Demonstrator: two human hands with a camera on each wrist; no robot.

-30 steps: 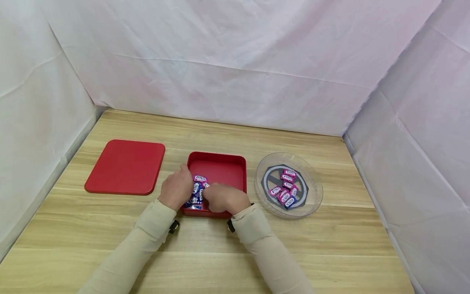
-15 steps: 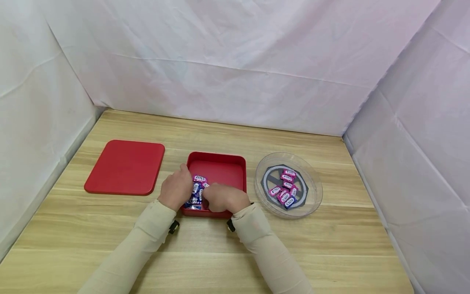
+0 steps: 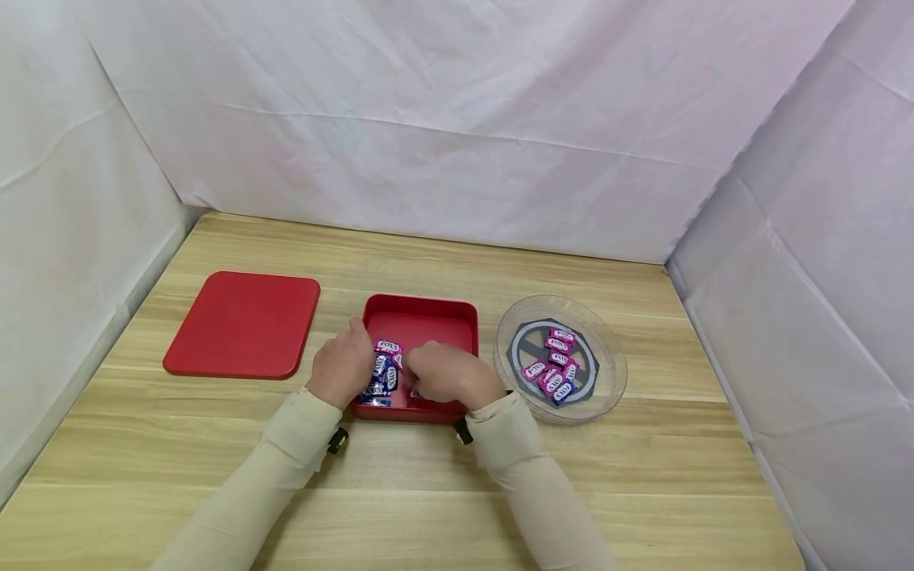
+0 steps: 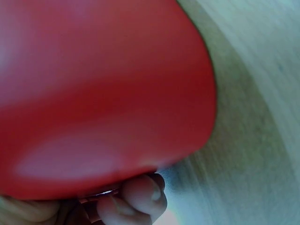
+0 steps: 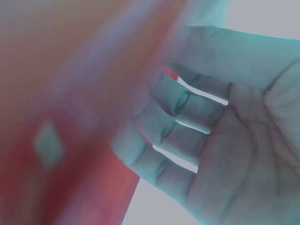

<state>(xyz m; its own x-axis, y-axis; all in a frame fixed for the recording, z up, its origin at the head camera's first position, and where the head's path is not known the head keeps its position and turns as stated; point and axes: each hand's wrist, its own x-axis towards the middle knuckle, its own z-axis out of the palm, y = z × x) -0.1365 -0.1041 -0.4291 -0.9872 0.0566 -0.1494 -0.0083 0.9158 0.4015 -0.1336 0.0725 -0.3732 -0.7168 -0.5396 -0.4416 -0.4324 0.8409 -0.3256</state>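
Note:
My left hand [image 3: 344, 365] grips the left wall of a square red box [image 3: 435, 325]; in the left wrist view, curled fingertips [image 4: 133, 199] show at the box's edge [image 4: 117, 117]. Small wrapped candies [image 3: 382, 373], blue and pink, lie in the box's left front part, beside that hand. Reaching into the box over its front right side, my right hand [image 3: 457, 373] has its fingertips low near the floor, with a small pink-and-white wrapped candy [image 3: 416, 392] at them. In the right wrist view the palm [image 5: 234, 140] and bent fingers show, while the box wall hides the fingertips.
A red square lid [image 3: 246, 325] lies flat on the wooden table [image 3: 400, 492] to the left. To the right, a clear round dish [image 3: 610, 381] holds several pink and blue candies [image 3: 560, 361]. White cloth [image 3: 428, 119] hangs behind and at both sides.
My right hand has shifted right and slightly back from the candy pile, and a candy now shows under its fingertips. The left hand has stayed on the box.

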